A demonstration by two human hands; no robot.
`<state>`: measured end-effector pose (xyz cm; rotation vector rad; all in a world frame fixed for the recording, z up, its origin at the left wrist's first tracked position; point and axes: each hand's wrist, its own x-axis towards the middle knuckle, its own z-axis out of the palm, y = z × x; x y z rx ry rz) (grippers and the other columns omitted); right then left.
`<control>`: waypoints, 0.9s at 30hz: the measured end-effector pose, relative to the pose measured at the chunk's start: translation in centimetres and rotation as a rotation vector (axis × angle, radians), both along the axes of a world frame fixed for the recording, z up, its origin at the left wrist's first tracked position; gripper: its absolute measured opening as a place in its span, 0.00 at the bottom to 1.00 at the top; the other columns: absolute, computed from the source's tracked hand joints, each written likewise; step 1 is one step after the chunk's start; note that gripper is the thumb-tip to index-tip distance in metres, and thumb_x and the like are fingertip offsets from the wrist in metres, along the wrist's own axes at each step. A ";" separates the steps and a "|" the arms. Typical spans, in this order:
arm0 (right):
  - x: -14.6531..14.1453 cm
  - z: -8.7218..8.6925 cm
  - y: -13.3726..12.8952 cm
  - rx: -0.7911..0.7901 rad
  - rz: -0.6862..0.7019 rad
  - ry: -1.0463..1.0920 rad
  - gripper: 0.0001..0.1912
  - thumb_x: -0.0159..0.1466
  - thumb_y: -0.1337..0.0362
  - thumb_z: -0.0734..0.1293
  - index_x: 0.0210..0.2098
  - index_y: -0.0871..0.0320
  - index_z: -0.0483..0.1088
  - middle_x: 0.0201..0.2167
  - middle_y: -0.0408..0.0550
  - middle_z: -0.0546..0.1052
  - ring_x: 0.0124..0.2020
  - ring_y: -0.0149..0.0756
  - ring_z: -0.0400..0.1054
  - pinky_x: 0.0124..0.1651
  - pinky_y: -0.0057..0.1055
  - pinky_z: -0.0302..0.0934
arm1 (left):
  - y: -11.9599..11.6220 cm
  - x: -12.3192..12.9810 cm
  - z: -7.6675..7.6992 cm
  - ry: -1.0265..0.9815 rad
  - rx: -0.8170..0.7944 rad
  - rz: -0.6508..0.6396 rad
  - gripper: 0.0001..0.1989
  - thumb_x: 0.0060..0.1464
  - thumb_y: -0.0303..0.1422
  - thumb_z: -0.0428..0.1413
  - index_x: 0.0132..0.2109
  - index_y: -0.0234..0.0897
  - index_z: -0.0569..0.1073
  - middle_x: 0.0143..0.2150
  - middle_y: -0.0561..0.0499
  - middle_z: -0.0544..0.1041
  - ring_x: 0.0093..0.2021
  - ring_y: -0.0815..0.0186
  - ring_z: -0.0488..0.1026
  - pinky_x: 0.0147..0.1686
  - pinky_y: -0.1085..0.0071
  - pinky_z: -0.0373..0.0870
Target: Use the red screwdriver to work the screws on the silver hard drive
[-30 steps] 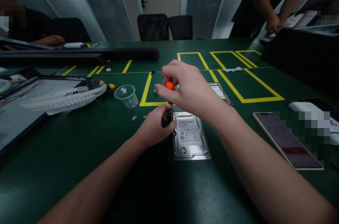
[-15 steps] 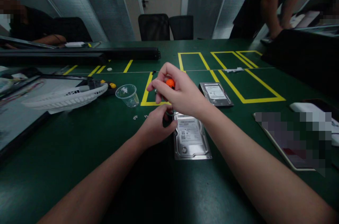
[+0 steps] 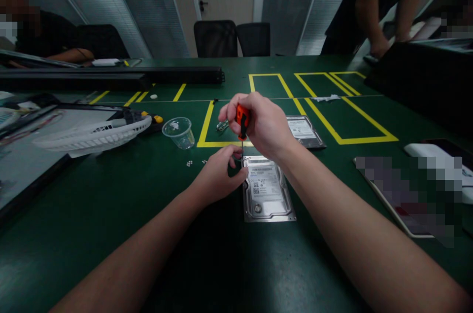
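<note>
A silver hard drive (image 3: 266, 190) with a white label lies on the green table. My right hand (image 3: 266, 123) is closed around the orange and black handle of a screwdriver (image 3: 242, 118). Its thin shaft stands upright, pointing down at the drive's far left corner. There my left hand (image 3: 219, 172) curls against the corner, its thumb on the drive's left edge and its fingertips beside the shaft. Whether those fingertips touch the shaft is hard to see. A few tiny screws (image 3: 189, 163) lie left of the drive, near a clear plastic cup (image 3: 179, 133).
A second hard drive (image 3: 305, 130) rests beyond my right wrist. To the right are a tablet (image 3: 399, 204) and a white device (image 3: 432, 155). A white curved plastic part (image 3: 96, 138) lies on a panel at left. Black bars (image 3: 177, 75) lie farther back. Two people work across the table.
My right hand has turned, so the screwdriver's handle and shaft now show upright above the drive's corner. My left hand and the drive have stayed nearly still.
</note>
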<state>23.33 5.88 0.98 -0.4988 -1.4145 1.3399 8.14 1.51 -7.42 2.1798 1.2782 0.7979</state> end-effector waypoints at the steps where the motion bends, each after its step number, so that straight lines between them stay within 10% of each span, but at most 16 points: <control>1: 0.0 0.0 0.0 -0.002 -0.005 -0.003 0.18 0.68 0.58 0.62 0.25 0.57 0.73 0.29 0.46 0.77 0.25 0.28 0.63 0.32 0.28 0.58 | 0.0 0.0 0.0 -0.001 0.002 -0.001 0.19 0.58 0.34 0.61 0.55 0.35 0.72 0.48 0.45 0.79 0.39 0.62 0.73 0.43 0.61 0.71; 27: -0.3 -0.3 -0.6 -0.026 -0.025 0.091 0.11 0.67 0.65 0.67 0.29 0.54 0.64 0.33 0.43 0.81 0.24 0.28 0.70 0.27 0.27 0.60 | -0.3 0.2 0.2 0.035 -0.015 0.011 0.20 0.59 0.35 0.61 0.56 0.34 0.72 0.46 0.45 0.79 0.38 0.62 0.73 0.39 0.62 0.70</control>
